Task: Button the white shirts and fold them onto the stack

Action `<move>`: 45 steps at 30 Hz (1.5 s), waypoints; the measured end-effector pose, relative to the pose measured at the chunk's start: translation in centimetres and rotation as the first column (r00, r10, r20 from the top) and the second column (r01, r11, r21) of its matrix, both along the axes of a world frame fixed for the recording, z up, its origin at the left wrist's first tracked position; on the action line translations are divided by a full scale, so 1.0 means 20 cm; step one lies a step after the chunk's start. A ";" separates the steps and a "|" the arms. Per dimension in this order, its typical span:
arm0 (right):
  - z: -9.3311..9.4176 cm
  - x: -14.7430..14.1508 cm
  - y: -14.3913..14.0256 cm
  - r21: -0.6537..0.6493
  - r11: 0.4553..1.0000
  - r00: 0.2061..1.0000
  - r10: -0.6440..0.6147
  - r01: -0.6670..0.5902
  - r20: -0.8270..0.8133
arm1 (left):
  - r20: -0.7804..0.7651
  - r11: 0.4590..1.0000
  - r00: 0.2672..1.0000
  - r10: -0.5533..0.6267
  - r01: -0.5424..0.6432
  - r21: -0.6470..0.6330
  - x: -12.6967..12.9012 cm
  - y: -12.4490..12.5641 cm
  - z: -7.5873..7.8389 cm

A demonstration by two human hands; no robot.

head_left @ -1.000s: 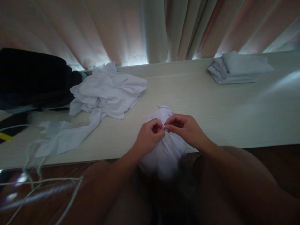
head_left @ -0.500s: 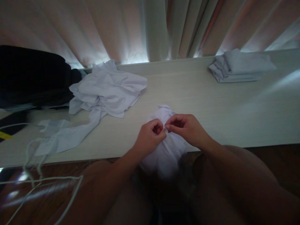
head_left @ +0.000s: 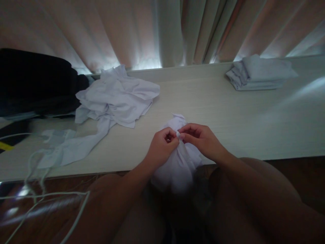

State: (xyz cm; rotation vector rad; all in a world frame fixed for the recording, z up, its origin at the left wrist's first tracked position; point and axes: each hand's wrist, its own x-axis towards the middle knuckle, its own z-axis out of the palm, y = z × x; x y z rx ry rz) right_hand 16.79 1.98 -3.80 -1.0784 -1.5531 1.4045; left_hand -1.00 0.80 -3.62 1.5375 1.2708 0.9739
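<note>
A bunched white cloth garment [head_left: 177, 166] hangs over the front edge of the table, its lower part dropping towards my lap. My left hand [head_left: 164, 144] pinches it from the left, thumb against curled fingers. From the other side, the thumb and forefinger of my right hand [head_left: 199, 137] close on the same small gathered knot of cloth. The fingertips of both hands almost meet there. What kind of garment it is cannot be made out.
A crumpled white shirt [head_left: 119, 98] lies at the left, one sleeve stretched forward. Beside it sits a black pile [head_left: 35, 81]. White folded cloths [head_left: 264, 73] are stacked at the back right. White hangers [head_left: 83, 203] stick in at lower left. Curtains [head_left: 132, 30] hang behind the table [head_left: 228, 108].
My fingers have shifted slightly at the gathered cloth, and a little more of the knot shows between them. The other things have stayed where they were.
</note>
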 end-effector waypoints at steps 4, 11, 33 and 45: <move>-0.01 0.01 0.00 -0.050 0.999 0.999 0.000 -0.003 -0.054 | 0.027 1.000 0.999 0.022 -0.021 -0.018 0.00 -0.01 0.00; -0.02 0.01 0.00 -0.079 0.997 0.998 -0.003 -0.002 -0.065 | 0.002 0.998 0.999 0.034 -0.034 -0.050 -0.01 -0.01 0.02; -0.03 -0.01 0.01 -0.127 0.984 0.980 -0.143 0.126 -0.136 | 0.299 0.958 0.953 -0.050 0.131 -0.256 -0.02 0.02 -0.02; -0.09 -0.06 -0.07 -0.461 0.879 0.980 0.033 -0.122 -0.198 | 0.526 0.943 0.845 0.094 0.093 -0.318 -0.07 0.04 -0.01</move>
